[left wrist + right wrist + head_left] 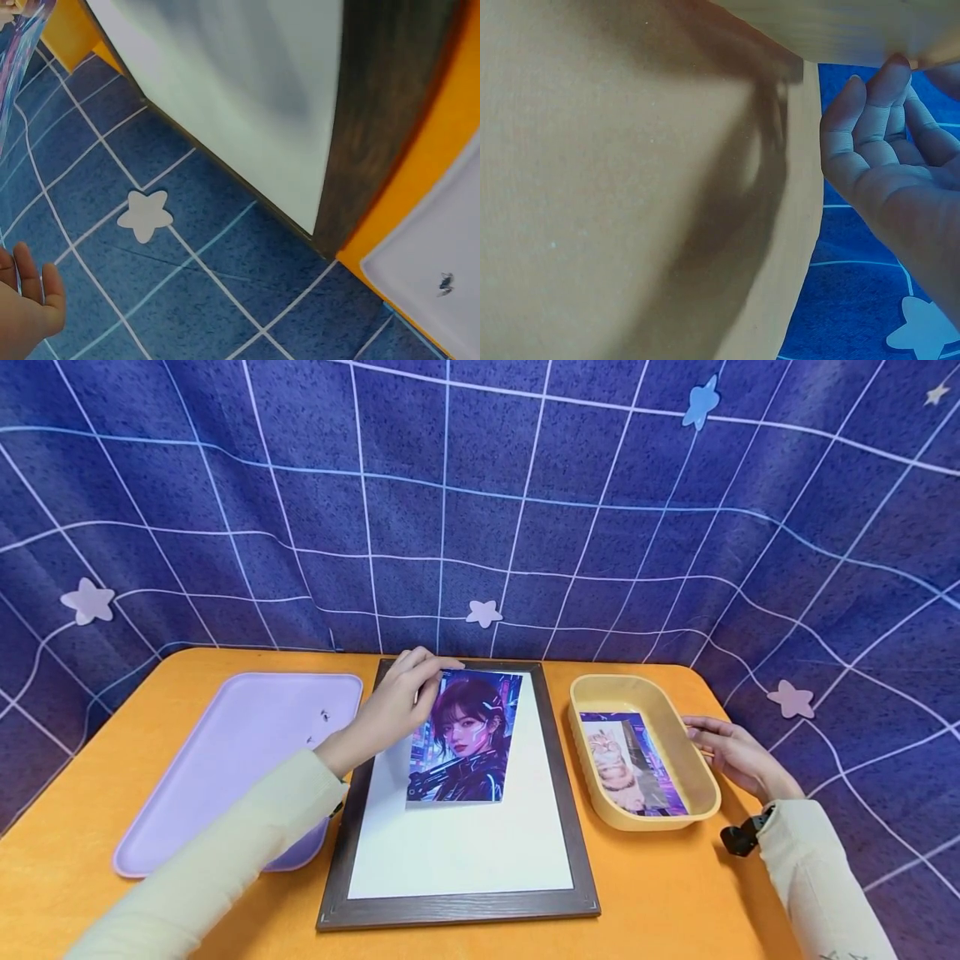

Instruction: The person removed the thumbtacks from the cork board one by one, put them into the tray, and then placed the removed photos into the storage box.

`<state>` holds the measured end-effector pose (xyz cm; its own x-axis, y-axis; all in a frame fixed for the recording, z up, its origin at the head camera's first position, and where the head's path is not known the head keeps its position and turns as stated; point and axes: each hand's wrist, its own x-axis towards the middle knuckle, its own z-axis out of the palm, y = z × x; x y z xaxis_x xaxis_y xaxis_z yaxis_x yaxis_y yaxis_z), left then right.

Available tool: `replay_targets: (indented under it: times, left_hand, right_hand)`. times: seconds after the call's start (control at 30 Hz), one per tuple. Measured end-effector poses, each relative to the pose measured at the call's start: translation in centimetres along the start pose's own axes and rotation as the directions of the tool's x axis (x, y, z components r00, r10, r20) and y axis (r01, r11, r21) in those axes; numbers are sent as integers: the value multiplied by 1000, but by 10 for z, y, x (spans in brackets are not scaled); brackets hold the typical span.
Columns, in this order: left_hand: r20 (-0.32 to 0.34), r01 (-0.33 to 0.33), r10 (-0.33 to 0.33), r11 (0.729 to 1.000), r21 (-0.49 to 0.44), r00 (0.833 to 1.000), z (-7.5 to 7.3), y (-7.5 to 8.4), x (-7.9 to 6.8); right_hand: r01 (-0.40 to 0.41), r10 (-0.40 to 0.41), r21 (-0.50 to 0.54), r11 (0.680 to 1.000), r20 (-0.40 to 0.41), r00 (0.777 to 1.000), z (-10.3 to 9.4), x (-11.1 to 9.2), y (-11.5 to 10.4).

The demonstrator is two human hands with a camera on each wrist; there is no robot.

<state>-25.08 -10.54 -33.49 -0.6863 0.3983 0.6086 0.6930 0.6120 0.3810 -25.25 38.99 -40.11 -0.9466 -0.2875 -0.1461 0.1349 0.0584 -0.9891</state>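
My left hand [397, 706] pinches a glossy picture card [468, 752] by its upper left edge. The card bears a dark-haired cyberpunk figure in blue and purple, and it overlaps the upper half of a white board [457, 856] with a dark wooden frame [459, 910]. A soft shadow lies under the card's lower edge. At the right, a yellow plastic basin [645, 822] has my right hand [738, 758] against its outer right side, with relaxed, bent fingers. One fingertip [896, 71] meets the basin's underside in the right wrist view.
Several picture cards lie in the basin, a pale one [611, 768] on top of a purple one [667, 777]. A lilac tray [225, 777] with small dark marks stands left of the frame on the orange tabletop [525, 935]. Behind hangs a blue gridded curtain [405, 527] with stars.
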Motion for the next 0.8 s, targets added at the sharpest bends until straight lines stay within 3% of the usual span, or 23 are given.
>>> replay_targets:
  times: [0.4, 0.8]
  left_hand:
    - [-77, -47, 42, 997, -56, 996, 10, 14, 24]
    - [-133, -45, 27, 990, -134, 991, 36, 37, 52]
  right_hand:
    - [-3, 3, -8, 1000, -1, 1000, 1, 0, -1]
    - [-4, 4, -19, 1000, -3, 1000, 2, -2, -2]
